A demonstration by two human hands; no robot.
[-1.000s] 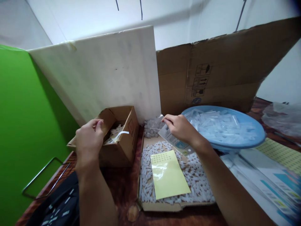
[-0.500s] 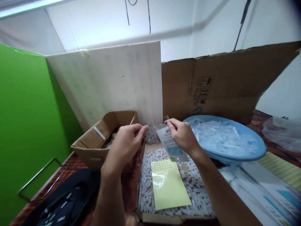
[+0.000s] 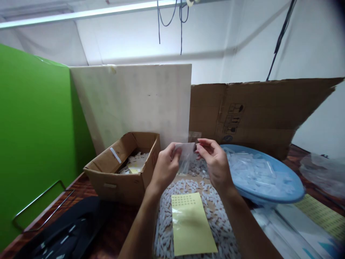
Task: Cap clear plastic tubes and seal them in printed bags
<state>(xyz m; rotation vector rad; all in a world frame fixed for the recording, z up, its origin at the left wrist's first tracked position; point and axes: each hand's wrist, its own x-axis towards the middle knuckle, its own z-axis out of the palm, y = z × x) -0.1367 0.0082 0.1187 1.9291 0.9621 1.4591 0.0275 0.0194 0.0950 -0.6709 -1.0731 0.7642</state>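
My left hand [image 3: 167,163] pinches the upper left of a small clear plastic bag [image 3: 185,153], which hangs in front of me with a pale top edge. Just right of the bag is my right hand [image 3: 214,158], its fingers curled and its thumb close to the forefinger. Whatever those fingertips grip is too small to make out. Below both hands a yellow sticker sheet [image 3: 192,226] with rows of small printed marks lies on many small white plastic pieces [image 3: 164,230] spread in a shallow cardboard tray.
An open cardboard box [image 3: 115,185] with white and yellow scraps stands left. On the right, a blue basin [image 3: 299,192] holds clear plastic bags, beside printed packets [image 3: 291,219]. A black cap-like item [image 3: 72,223] lies front left. Cardboard [image 3: 258,111] and a white board [image 3: 134,104] stand behind.
The printed bag was in my right hand; now a bag is in my left hand, turned and raised. My hands have come closer together. The view has tilted up.
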